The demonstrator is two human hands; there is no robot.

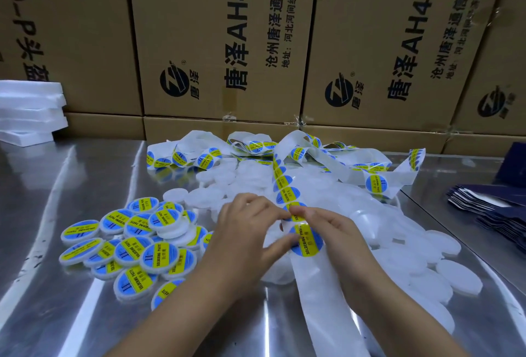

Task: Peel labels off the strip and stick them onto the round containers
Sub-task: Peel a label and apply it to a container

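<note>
Peeling mid-batch: left hand [250, 228] and right hand [330, 228] pinch the strip [284, 186]; labelled containers [159, 255] heaped aside, many bare containers [444, 243] left.

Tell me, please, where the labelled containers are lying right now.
In the head view, the labelled containers lie heaped on the metal table, left of the left hand.

Single head-worn wide-angle view, forward and down, close above the steel table [85, 186].

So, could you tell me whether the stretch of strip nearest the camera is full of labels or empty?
Empty: that stretch of strip is plain white backing, while blue-and-yellow labels sit on it only farther up.
</note>
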